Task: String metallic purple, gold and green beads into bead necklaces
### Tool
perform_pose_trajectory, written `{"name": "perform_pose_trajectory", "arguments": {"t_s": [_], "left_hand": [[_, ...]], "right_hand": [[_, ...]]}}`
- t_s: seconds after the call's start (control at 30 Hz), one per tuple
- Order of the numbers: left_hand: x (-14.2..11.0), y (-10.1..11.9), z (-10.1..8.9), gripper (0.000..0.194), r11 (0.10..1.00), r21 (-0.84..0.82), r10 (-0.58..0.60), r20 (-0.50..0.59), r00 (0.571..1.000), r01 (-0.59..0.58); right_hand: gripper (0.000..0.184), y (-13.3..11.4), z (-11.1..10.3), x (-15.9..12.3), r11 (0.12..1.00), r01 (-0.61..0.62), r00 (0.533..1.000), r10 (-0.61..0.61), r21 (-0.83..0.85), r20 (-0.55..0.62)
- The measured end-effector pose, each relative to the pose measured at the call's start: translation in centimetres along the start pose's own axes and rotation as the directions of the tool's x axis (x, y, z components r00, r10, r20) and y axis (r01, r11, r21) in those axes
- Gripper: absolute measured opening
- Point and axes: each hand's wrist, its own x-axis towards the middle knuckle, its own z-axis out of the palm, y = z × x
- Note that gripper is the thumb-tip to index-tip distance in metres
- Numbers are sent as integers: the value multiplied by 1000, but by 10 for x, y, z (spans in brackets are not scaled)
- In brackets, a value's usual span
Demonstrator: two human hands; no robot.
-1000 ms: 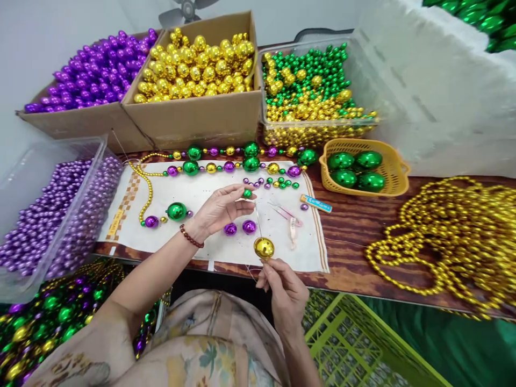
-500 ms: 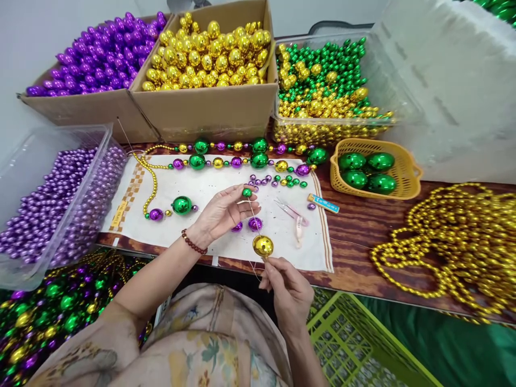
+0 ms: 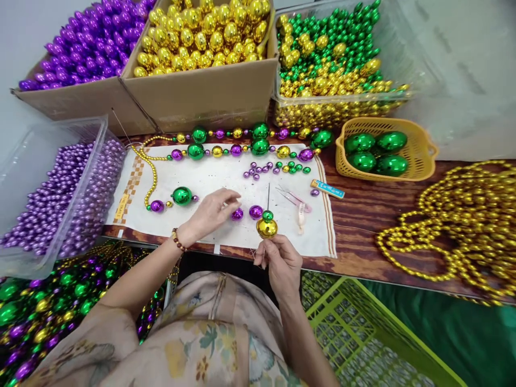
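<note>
My right hand pinches the base of a thin needle that stands upright. A gold bead sits threaded on it with a small green bead resting on top. My left hand hovers palm-down over the white cloth, fingertips closing next to two loose purple beads. Whether its fingers hold anything is hidden. A strung row of green, gold and purple beads lies along the cloth's far edge, ending in a gold strand and a big green bead.
Cardboard boxes of purple balls and gold balls stand behind, beside a clear tub of green and gold beads. A yellow basket holds green balls. Gold strands pile at right, a purple bead tub at left, a green crate below.
The small green bead left my left hand's fingers and now sits on the needle atop the gold bead. My left hand dropped toward the purple beads. The needle swung upright.
</note>
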Motion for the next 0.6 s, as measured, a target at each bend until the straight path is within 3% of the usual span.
{"name": "perform_pose_trajectory", "arguments": {"t_s": [0.1, 0.2, 0.3, 0.43, 0.6], "left_hand": [[-13, -9, 12, 32, 950, 301, 48, 120, 992, -82], [-21, -16, 22, 34, 916, 390, 45, 122, 991, -90], [-21, -20, 24, 31, 966, 226, 131, -3, 991, -127], [-14, -12, 16, 40, 964, -55, 241, -226, 944, -260], [-8, 4, 2, 31, 917, -174, 288, -338, 896, -360]], "right_hand": [[19, -1, -5, -1, 999, -45, 997, 44, 20, 67], [17, -1, -9, -3, 998, -68, 993, 66, 17, 98], [15, 1, -11, -5, 998, -65, 995, 64, 8, 73], [18, 4, -13, -4, 999, -25, 1000, 24, -47, -7], [17, 7, -11, -2, 988, 73, 997, -75, -136, -11]]}}
